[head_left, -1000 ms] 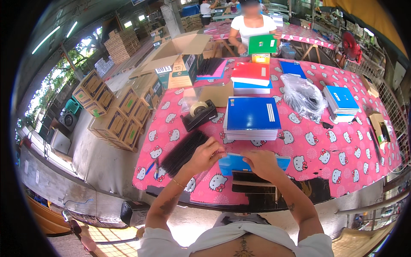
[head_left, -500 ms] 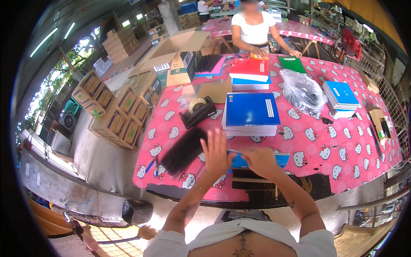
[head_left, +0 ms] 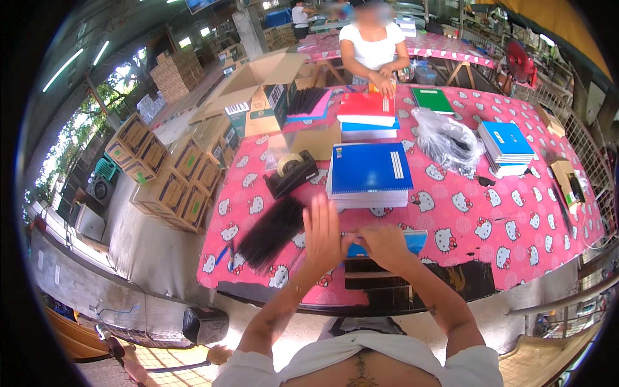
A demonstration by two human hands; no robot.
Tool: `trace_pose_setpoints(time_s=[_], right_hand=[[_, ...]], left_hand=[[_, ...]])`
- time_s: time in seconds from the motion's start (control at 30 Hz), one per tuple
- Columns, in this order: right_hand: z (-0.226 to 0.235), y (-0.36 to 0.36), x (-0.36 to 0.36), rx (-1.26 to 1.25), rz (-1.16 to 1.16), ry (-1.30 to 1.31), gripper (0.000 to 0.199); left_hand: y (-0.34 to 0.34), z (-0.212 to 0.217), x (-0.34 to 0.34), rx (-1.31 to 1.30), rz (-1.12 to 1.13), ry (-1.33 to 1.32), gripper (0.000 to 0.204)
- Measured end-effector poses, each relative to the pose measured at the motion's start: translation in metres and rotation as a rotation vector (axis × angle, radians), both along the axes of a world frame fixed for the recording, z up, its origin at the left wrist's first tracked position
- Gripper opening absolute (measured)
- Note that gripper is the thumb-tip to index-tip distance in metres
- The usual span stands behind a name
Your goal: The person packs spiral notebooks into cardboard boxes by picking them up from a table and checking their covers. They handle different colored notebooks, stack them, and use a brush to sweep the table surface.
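Note:
Close to the table's near edge lies a blue-covered notebook (head_left: 416, 242), mostly hidden under my right hand (head_left: 385, 247). That hand's fingers are bent and closed on the notebook's upper edge. My left hand (head_left: 324, 233) is held flat at the notebook's left end, fingers stretched upward, its thumb close to the right hand's fingertips. Whether a thin coil lies between the two hands is too blurred to tell. A dark block (head_left: 374, 276) sits just below the notebook. Left of my left hand is a bundle of thin black spiral coils (head_left: 271, 233).
A tape dispenser (head_left: 291, 175) and a stack of blue notebooks (head_left: 371, 169) stand beyond my hands. Farther off are red notebooks (head_left: 366, 108), a plastic bag (head_left: 448, 143), another blue stack (head_left: 507, 145) and an open carton (head_left: 264, 106). A person (head_left: 374, 48) stands across the table.
The view has shifted slightly, so the table items sit a little differently. My hands stay at the notebook, with the left fingers closer together. The person opposite has drawn their hands together.

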State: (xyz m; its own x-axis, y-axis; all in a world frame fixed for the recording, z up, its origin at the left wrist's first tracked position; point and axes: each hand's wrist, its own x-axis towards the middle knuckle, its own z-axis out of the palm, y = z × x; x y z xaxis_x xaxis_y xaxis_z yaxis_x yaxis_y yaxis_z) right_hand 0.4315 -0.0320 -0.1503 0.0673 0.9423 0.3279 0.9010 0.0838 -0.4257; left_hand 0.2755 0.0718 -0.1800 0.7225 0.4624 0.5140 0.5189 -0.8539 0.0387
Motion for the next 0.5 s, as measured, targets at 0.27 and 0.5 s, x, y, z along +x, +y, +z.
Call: trace_pose_setpoints(time_s=[0.27, 0.5], right_hand=[[0.029, -0.081, 0.054, 0.298, -0.288, -0.233, 0.072], [-0.046, -0.081, 0.078, -0.036, 0.117, 1.147, 0.044]], left_hand=[[-0.042, 0.018, -0.029, -0.097, -0.082, 0.061, 0.064], [-0.012, 0.041, -0.01, -0.06, -0.404, -0.132, 0.022]])
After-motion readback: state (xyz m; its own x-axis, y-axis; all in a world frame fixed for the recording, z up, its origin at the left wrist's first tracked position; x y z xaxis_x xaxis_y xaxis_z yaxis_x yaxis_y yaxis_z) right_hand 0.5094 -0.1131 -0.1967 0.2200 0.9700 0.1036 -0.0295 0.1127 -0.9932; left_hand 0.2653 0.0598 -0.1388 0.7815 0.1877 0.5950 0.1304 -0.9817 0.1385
